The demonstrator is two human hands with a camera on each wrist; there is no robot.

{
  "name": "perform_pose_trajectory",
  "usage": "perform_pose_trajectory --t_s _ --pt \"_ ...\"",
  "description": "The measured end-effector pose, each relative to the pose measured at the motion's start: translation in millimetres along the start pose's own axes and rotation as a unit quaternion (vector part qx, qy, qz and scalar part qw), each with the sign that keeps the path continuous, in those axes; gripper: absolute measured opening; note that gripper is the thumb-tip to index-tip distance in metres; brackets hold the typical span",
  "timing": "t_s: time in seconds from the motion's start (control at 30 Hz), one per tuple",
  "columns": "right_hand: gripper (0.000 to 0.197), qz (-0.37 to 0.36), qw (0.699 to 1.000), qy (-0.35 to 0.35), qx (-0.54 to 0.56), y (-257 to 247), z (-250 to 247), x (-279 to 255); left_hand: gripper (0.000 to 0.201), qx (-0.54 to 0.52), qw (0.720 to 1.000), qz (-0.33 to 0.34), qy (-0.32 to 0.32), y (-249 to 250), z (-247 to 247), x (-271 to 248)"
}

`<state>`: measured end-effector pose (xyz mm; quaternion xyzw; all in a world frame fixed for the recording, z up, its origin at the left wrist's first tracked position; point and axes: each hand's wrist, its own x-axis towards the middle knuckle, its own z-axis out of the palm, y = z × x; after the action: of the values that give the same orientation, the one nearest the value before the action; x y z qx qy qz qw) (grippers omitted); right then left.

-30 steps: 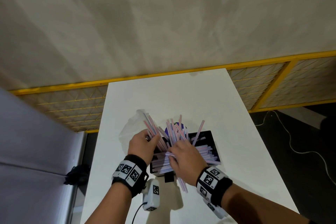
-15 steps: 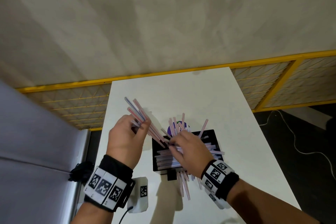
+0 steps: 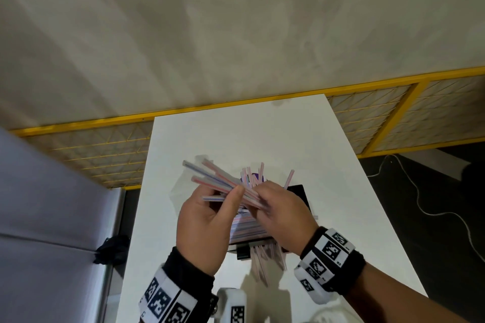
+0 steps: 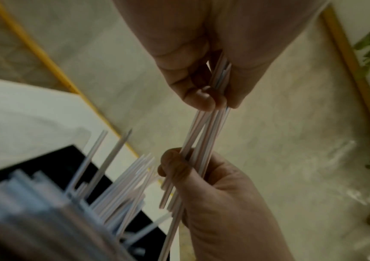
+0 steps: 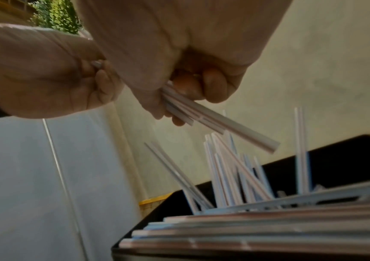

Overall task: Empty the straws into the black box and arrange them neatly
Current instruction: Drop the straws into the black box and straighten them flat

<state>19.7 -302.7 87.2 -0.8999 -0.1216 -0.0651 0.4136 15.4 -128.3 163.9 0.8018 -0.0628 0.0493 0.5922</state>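
My left hand and right hand both pinch one bundle of thin striped plastic straws, its long axis slanting above the black rectangular box.

Both hands cover most of black box; only far right corner shows. Purple thing behind upright straws too hidden to identify. Wrist views motion-blurred, straw stripes smeared. White device cut off by bottom edge.

Fenced test bay: yellow mesh barrier
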Motion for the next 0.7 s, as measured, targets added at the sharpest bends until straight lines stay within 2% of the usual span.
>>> perform_pose_trajectory --t_s 0.17,0.3,0.4,0.6,0.7 --pt "0.005 0.017 0.986 -0.088 -0.139 25 -9 -10 0.028 -0.051 0.996 -0.07 -0.028 -27 11 -7" --pt "0.017 0.062 0.953 -0.188 -0.229 43 -7 -11 0.004 -0.082 0.981 -0.17 -0.036 -62 18 -11" --pt "0.022 0.074 0.927 -0.234 -0.284 51 -2 -11 0.011 -0.061 0.976 -0.208 -0.021 -86 21 -11" --pt "0.025 0.079 0.932 -0.212 -0.283 59 1 -11 0.028 -0.063 0.965 -0.255 0.026 -118 14 -10" --pt "0.026 0.053 0.941 -0.183 -0.281 60 6 -12 0.045 -0.077 0.953 -0.287 0.056 -127 10 -6"
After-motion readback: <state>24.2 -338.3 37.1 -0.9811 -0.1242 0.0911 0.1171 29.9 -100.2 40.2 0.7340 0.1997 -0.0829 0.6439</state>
